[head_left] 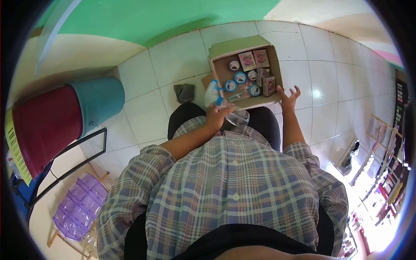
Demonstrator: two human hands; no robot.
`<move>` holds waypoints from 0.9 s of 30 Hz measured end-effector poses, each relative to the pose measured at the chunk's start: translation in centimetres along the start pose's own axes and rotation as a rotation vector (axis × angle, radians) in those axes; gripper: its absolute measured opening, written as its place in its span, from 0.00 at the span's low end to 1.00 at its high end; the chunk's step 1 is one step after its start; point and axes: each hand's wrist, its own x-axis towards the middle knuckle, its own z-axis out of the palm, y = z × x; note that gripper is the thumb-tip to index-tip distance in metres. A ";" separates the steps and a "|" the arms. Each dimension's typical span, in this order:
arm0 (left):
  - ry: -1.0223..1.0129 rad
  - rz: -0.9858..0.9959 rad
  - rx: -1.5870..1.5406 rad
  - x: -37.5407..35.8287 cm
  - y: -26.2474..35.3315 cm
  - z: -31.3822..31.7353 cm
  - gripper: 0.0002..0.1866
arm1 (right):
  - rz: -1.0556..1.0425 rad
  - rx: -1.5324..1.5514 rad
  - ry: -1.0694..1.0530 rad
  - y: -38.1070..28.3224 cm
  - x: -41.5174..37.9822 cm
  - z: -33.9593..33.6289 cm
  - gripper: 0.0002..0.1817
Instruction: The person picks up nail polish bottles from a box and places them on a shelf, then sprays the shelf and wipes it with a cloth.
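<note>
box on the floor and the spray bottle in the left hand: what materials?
Box: looks like brown corrugated cardboard, matte, with a folded-back flap and raw tan edges. Spray bottle in the left hand: apparently clear plastic, glossy, the floor showing through the body; its trigger head looks like white and blue plastic.

I noted a white tiled floor [173, 56]; on it sat an open cardboard box [277, 65], a grey cloth [184, 92] and stacked buckets [65, 117].

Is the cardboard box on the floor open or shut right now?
Open: the cardboard box has its flap folded back, and the small round tins inside show from above.
</note>
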 end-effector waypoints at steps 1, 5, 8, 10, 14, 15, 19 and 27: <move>0.010 -0.006 0.002 -0.2 -0.3 -0.6 0.15 | 0.404 0.129 -0.145 -5.0 -2.9 -0.6 0.56; 0.643 -0.138 -0.358 2.0 -3.7 -5.7 0.10 | 0.491 0.405 -0.417 -1.4 -3.6 1.2 0.44; 0.654 -0.556 -0.481 4.5 -8.1 -10.6 0.10 | 0.667 0.342 -0.495 0.6 -1.9 1.0 0.23; 0.667 -0.666 -0.667 6.0 -10.6 -11.2 0.17 | 0.769 0.424 -0.522 -1.1 -2.0 1.3 0.18; 0.640 -0.891 -0.742 9.0 -16.6 -11.2 0.28 | 0.842 0.578 -0.567 -2.1 -2.1 3.0 0.19; 0.628 -0.882 -0.741 9.8 -16.3 -10.9 0.28 | 0.817 0.586 -0.504 -2.5 -2.5 3.9 0.21; 0.961 -0.923 -0.488 10.1 -11.8 -10.1 0.25 | 0.744 0.614 -0.506 -2.8 -3.1 5.9 0.18; 1.056 -0.512 -0.312 2.6 -14.8 -20.4 0.21 | 0.763 0.461 -0.607 -4.1 -2.1 8.6 0.08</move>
